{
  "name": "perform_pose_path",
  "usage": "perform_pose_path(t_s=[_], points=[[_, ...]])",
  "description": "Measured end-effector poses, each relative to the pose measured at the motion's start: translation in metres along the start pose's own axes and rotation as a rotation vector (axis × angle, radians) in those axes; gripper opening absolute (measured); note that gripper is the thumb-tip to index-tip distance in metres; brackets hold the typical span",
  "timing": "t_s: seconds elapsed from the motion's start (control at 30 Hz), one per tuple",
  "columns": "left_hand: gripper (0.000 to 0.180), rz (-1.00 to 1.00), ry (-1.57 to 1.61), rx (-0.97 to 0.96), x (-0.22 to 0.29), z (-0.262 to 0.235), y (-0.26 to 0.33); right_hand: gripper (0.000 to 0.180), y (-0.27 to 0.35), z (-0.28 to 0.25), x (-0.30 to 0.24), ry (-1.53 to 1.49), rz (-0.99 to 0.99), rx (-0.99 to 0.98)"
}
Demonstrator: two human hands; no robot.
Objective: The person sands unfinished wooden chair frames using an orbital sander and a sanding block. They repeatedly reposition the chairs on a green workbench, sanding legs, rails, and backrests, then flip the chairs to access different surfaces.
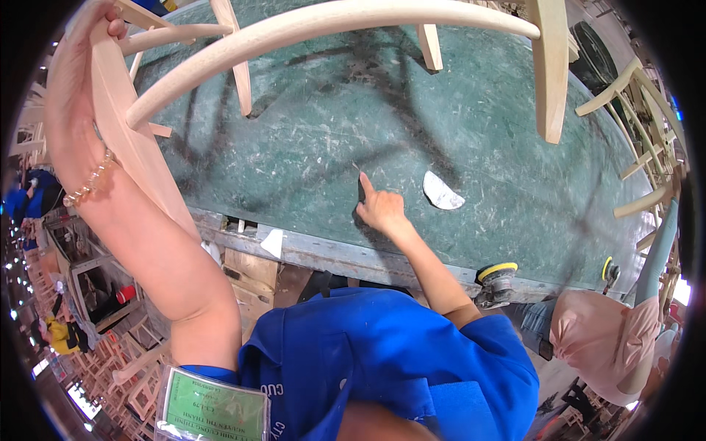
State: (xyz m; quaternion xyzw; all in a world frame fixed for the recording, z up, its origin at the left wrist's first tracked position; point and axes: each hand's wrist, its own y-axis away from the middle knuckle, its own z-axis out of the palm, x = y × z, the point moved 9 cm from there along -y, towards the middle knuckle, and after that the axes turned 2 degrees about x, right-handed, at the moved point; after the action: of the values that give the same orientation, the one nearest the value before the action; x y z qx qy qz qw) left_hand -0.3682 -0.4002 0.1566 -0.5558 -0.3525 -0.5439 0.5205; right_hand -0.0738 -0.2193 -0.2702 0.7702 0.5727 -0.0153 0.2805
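Observation:
A pale wooden chair frame, with a long curved rail and several legs, stands over the green tabletop. At the upper left my left hand is closed round the end of a wide wooden leg, part of its fingers hidden behind it. My right hand rests low over the tabletop, index finger stretched out and the other fingers curled, with nothing seen in it. By that fingertip lies a tiny thin sliver, too small to name. A folded white half-disc, perhaps sandpaper, lies to the right.
A round sander with a yellow-edged pad sits at the table's near edge, a second sander farther right. A co-worker in a pink shirt stands at the right, near another chair frame. Stacked wooden parts fill the lower left.

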Motion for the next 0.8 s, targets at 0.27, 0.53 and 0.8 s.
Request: perform_pose_path(t_s=[0.27,0.53,0.8], points=[[0.024,0.082,-0.123,0.043,0.009,0.014,0.017,0.037,0.051,0.025,-0.061,-0.108,-0.215,0.013],[0.021,0.213,-0.342,0.038,0.021,0.02,0.025,0.038,0.083,0.012,-0.109,-0.349,-0.424,0.225],[0.029,0.317,-0.205,0.116,0.034,0.018,0.08,0.024,0.078,-0.082,-0.043,-0.408,-0.069,0.302]])
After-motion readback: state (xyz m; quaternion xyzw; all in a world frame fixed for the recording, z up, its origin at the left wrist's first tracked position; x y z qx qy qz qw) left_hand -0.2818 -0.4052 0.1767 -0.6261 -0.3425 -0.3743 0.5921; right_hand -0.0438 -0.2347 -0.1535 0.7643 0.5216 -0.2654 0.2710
